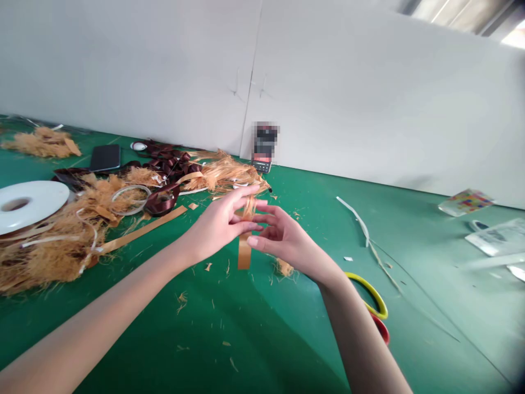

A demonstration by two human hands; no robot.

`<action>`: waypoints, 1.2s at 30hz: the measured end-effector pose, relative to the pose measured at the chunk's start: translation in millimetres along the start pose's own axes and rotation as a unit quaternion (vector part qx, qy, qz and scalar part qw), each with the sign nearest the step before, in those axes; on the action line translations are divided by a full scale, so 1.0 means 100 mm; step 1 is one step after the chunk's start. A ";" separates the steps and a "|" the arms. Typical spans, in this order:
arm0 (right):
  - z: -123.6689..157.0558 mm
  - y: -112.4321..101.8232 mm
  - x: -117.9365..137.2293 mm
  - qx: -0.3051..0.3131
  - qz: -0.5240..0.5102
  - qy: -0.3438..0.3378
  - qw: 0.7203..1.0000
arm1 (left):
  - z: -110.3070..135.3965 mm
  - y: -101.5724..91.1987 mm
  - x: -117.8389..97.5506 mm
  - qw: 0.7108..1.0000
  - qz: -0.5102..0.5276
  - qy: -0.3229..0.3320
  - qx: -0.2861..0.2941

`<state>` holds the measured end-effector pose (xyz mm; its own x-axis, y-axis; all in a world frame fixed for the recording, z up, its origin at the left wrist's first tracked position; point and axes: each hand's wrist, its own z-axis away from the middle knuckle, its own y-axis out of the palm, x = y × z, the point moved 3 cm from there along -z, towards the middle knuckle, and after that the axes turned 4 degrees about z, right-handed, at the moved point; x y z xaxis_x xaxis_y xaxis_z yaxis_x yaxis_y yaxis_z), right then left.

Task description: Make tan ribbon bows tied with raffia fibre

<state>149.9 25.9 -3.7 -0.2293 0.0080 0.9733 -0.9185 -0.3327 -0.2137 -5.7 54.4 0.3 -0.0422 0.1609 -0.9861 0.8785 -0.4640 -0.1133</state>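
My left hand [221, 224] and my right hand [283, 236] meet above the green table [254, 334], both pinching one short tan ribbon strip [245, 249]. The strip's top is frayed into fine threads between the fingertips, and its lower end hangs straight down below the hands. A small tuft of tan threads [284, 267] lies on the table just under my right wrist.
Heaps of frayed tan fibres [49, 241] and dark maroon ribbon [166, 164] cover the left. A white spool [28, 203], a black phone [105, 157], a long tan ribbon [141, 231], yellow and red scissor handles [375, 303], a white strip [356, 219] and plastic packets [492, 238] lie about.
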 end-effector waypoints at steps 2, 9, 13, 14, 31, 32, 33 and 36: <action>-0.06 -0.02 0.12 0.045 0.057 0.016 0.997 | -0.06 -0.04 -0.12 1.000 0.000 0.024 -0.002; 0.00 -0.33 0.62 0.051 0.218 -0.028 0.974 | -0.09 -0.15 -0.35 0.998 0.010 0.055 0.005; 0.11 -0.42 0.78 0.039 0.043 -0.174 0.983 | -0.08 -0.19 -0.34 0.998 0.011 0.056 0.026; 0.12 -0.42 0.79 0.016 0.003 -0.214 0.977 | -0.08 -0.20 -0.33 0.998 0.014 0.054 0.034; 0.10 -0.33 0.71 -0.326 0.229 -0.284 0.872 | -0.05 -0.08 -0.24 0.998 -0.016 0.029 0.051; 0.12 -0.32 0.73 -0.303 0.137 -0.270 0.904 | -0.05 -0.09 -0.22 0.998 -0.021 0.028 0.049; 0.13 -0.32 0.74 -0.267 0.052 -0.248 0.930 | -0.05 -0.11 -0.20 0.998 -0.026 0.026 0.046; 0.14 -0.29 0.74 -0.148 -0.078 -0.140 0.976 | -0.03 -0.13 -0.18 0.998 -0.033 0.020 0.041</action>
<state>163.7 23.2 75.5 -0.0199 -0.2350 0.9718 -0.9975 -0.0615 -0.0353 -15.1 60.4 19.5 -0.0781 0.2283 -0.9704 0.8330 -0.5198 -0.1893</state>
